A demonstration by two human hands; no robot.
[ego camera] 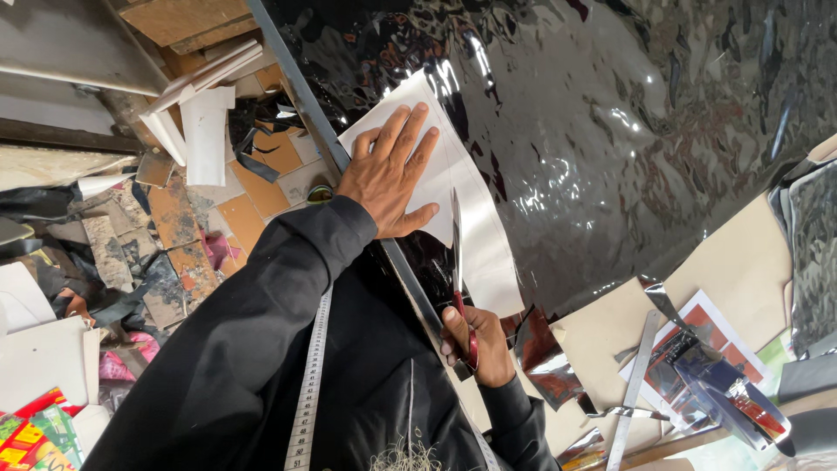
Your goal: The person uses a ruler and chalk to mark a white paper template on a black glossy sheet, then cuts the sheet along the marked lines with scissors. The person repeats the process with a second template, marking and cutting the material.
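Observation:
My left hand [388, 170] lies flat, fingers spread, on a white paper template [471, 218]. The template rests on a large glossy black sheet [628, 131] spread over the table. My right hand [475, 344] grips the red handles of a pair of scissors [457, 253]. Their blades point up along the template's edge, close to my left thumb. A cut offcut of the black sheet [545, 358] curls beside my right hand.
A white measuring tape [309, 384] hangs over my black garment. On the beige table top [741, 262] lie a metal ruler [632, 392], large shears [724, 384] and printed paper. The tiled floor [253, 192] to the left is littered with scraps and boards.

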